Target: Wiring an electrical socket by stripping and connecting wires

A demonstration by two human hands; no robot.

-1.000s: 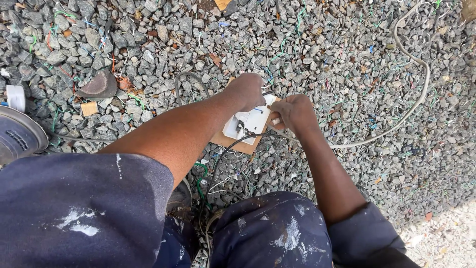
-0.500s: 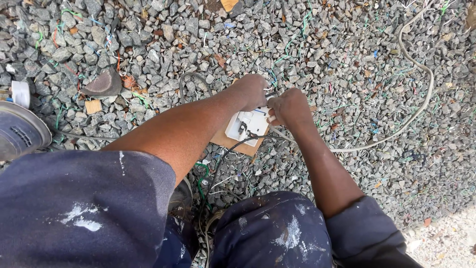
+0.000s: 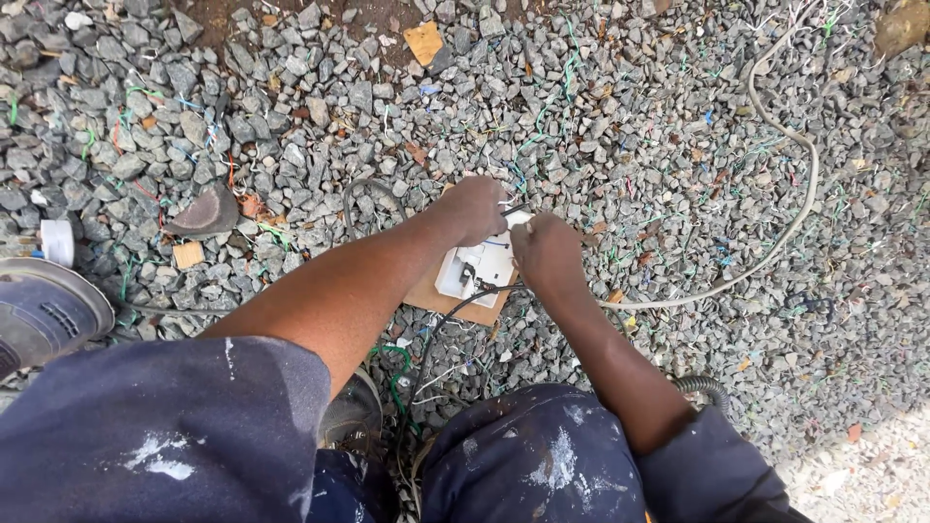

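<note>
Both hands [image 3: 513, 237] hiding socket plate [image 3: 475, 266]

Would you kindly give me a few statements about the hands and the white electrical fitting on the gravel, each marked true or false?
1. Both hands, the left hand and the right hand, are at the white electrical fitting. True.
2. The fitting lies on a flat brown board. True.
3. The ground is smooth concrete. False: it is loose grey gravel strewn with bits of coloured wire.
4. A pale cable curves across the gravel on the right of the picture. True.
5. The roll of white tape sits on the fitting. False: it lies far off at the left edge, near a shoe.
6. The person wears gloves. False: both hands are bare.
</note>
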